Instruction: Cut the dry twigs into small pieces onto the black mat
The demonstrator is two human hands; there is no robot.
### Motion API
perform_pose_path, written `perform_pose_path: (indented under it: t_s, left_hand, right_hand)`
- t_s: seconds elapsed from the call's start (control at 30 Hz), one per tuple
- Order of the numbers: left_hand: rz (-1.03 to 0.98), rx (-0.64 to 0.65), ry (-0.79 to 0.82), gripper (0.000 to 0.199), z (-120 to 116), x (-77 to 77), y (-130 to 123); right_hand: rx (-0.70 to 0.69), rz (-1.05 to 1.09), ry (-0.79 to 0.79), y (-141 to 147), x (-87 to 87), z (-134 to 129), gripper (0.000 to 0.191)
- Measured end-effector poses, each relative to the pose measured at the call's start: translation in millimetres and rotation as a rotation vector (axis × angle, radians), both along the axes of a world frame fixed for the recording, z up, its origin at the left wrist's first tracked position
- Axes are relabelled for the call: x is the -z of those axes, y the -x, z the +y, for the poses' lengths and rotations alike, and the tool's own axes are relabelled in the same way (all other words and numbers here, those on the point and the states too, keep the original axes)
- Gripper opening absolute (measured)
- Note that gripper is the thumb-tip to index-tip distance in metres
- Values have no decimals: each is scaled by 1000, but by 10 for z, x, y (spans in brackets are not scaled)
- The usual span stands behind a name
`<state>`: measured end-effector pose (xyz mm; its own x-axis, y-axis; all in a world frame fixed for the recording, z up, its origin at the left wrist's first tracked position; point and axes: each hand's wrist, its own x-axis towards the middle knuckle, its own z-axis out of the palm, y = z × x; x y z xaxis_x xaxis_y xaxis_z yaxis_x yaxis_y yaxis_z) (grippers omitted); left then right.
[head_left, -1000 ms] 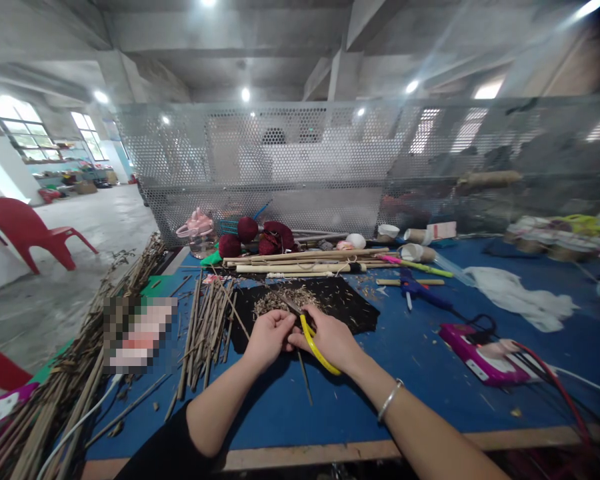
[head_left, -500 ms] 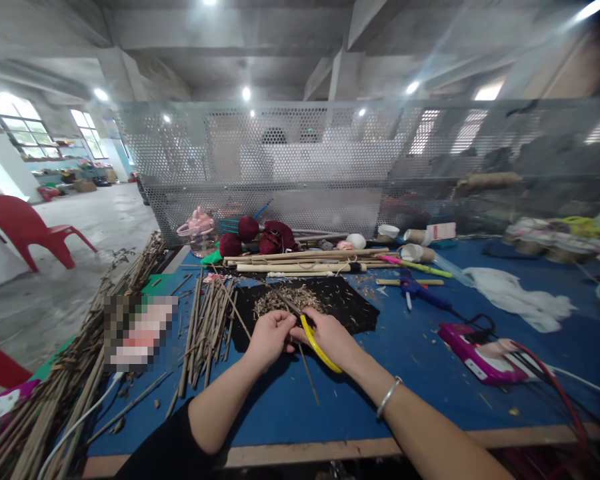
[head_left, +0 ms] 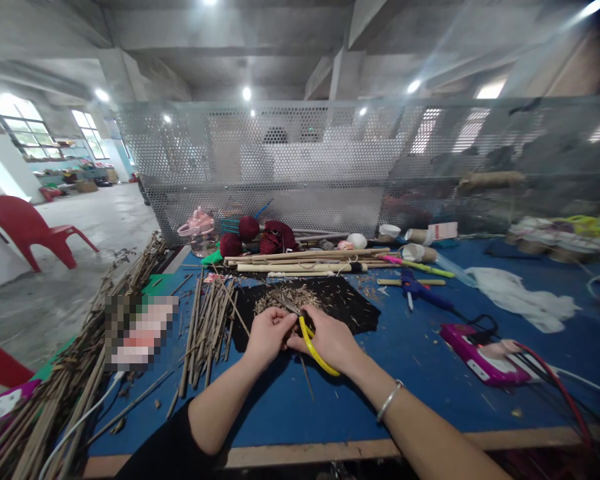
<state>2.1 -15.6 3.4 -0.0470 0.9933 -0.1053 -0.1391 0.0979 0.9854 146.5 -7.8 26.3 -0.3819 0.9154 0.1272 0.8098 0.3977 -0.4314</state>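
My right hand (head_left: 329,337) is closed round yellow-handled scissors (head_left: 314,348), whose blades point away and to the left. Close beside it, my left hand (head_left: 270,335) pinches a thin dry stem (head_left: 307,379); the lower end of the stem sticks out below the hands, and its upper part is hidden by my fingers. Just beyond both hands, a heap of short cut stem pieces (head_left: 285,297) lies on a black cloth (head_left: 353,305). Left of the cloth rests a loose bunch of longer dry stems (head_left: 207,333).
A large pile of dry stalks (head_left: 75,373) lines the left edge, near a blurred-out phone-like object. Rods (head_left: 300,263), dark red yarn balls (head_left: 249,229) and paper rolls stand along the back before a perforated metal screen. On the right are a blue glue gun (head_left: 420,291) and a purple power strip (head_left: 485,360).
The hands have shifted very slightly, and the scissors have turned a little, their blades now lying slightly flatter. The thin stem's lower end has moved a bit left and up.
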Motion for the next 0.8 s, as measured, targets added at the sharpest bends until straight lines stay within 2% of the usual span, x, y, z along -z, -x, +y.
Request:
perform_pose_path:
  t_s: [0.13, 0.37, 0.8]
  left_hand:
    - [31, -11, 16, 37, -4, -16, 0]
    - [-90, 112, -14, 38, -8, -10, -6]
    - [1, 68, 57, 38, -12, 8, 7]
  right_hand:
    - [22, -2, 21, 15, -19, -3, 52]
    - [30, 42, 63, 2, -9, 15, 44]
    - [39, -19, 87, -30, 58, 77, 40]
